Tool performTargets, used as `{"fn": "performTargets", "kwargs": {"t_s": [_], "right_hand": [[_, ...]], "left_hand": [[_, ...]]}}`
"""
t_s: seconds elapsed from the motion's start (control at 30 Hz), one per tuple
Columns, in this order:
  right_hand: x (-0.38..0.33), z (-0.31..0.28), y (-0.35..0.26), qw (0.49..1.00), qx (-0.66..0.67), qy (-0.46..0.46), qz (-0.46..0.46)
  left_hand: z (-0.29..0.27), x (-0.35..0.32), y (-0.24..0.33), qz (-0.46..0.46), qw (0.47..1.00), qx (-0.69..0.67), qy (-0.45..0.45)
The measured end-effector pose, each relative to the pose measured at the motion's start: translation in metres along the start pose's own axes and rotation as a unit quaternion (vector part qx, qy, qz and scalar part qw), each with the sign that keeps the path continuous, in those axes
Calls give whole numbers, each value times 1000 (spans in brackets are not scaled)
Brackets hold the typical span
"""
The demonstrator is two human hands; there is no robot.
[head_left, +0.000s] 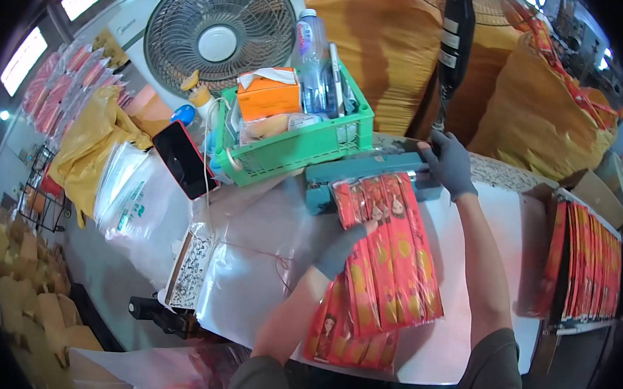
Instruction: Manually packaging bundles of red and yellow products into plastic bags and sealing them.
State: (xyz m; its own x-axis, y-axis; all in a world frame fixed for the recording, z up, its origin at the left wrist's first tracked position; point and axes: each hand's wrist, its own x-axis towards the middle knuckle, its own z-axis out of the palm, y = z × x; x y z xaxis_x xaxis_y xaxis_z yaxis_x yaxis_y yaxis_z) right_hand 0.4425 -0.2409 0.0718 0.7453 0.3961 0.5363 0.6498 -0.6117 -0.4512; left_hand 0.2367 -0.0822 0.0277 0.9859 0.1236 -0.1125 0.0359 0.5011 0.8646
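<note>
Now gripping likely light, slippery red packets point(399, 271) by the edge with left hand point(341, 253), curling right hand point(450, 166) at bag sealer point(356, 169).

Noted red packets point(394, 271) patterned with gold patches and small printed figures. Found left hand point(341, 253) and right hand point(452, 164) gloved in grey. Recorded teal on bar-shaped device point(363, 169), green on crate point(307, 151), orange on tissue box point(269, 100), yellow-orange on sacks point(377, 49). Observed black-screened phone point(184, 159) edged in red; white-hubbed fan point(217, 45) with dark grille point(183, 17).
</note>
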Motion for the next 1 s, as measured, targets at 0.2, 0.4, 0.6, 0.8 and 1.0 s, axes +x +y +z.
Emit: {"fn": "performTargets", "kwargs": {"t_s": [0.2, 0.4, 0.6, 0.8, 1.0], "right_hand": [[1, -3, -7, 1000, 3, -7, 4], [2, -6, 2, 997, -54, -62, 1], [-57, -14, -19, 983, 118, -138, -30], [-217, -27, -62, 841, 467, -255, 101], [-318, -16, -58, 716, 590, -282, 243]], "left_hand": [[-15, 3, 8, 120, 972, 196, -46], [0, 10, -38, 59, 994, 2, 93], [-41, -21, -18, 24, 965, 260, 6], [-19, -119, -21, 100, 782, 605, 112], [10, -186, -7, 23, 985, 162, 54]]}}
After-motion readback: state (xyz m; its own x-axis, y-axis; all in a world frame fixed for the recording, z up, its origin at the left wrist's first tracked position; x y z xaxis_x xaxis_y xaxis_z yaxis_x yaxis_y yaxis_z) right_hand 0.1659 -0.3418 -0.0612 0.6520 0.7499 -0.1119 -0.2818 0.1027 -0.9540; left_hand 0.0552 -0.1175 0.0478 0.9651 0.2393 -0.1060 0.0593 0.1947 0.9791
